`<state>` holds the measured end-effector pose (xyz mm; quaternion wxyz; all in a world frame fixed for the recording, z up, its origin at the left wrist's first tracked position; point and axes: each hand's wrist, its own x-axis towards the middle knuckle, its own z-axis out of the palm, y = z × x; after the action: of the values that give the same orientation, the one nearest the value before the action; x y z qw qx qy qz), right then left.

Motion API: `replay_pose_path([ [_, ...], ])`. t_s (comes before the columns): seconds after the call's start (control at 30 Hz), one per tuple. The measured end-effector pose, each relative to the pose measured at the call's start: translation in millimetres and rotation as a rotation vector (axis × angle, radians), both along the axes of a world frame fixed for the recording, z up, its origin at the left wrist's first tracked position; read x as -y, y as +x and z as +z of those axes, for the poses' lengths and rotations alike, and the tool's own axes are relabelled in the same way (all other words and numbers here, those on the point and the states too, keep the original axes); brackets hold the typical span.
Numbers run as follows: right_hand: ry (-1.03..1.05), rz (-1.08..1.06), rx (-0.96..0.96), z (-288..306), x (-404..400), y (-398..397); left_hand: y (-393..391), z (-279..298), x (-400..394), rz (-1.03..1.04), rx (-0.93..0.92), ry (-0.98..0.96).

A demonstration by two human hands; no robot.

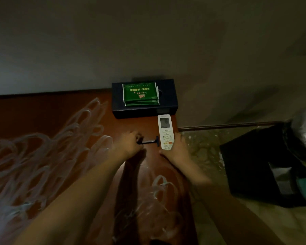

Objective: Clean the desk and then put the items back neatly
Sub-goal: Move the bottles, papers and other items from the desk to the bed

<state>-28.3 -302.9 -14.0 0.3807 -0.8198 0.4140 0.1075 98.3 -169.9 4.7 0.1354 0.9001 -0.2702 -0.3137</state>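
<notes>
Two hands on the desk [48,117]. Left hand [129,145] grips one black razor [149,141]; right hand [175,150] holds one white remote [165,131], at 3 o'clock of the razor. One dark box [168,99] at 12 o'clock, green packets [140,93] stacked on top, count unclear.

The reddish-brown desk [48,117] carries a dark box [166,103], a white remote [165,131] and a razor [151,141].

Black bin [251,167] on floor [210,144] beside wall [148,41].
</notes>
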Motion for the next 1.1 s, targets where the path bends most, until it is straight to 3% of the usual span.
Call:
replay_pose_path([
  [0.27,0.009,-0.073,0.032,-25,4,17,10,-28,14,-0.102,-0.015,-0.014],
  [0.5,0.086,-0.106,0.035,-20,1,9,21,-11,-2,-0.038,-0.015,0.000],
  [0.73,0.158,-0.284,0.132,1,-15,-28,19,14,-22,-0.043,0.013,0.030],
  [0.97,0.126,-0.496,0.217,31,-55,-109,-22,47,-25,-0.221,0.012,-0.084],
  [1.1,0.060,-0.611,0.211,48,-101,-153,-59,65,-38,-0.422,0.022,-0.160],
])
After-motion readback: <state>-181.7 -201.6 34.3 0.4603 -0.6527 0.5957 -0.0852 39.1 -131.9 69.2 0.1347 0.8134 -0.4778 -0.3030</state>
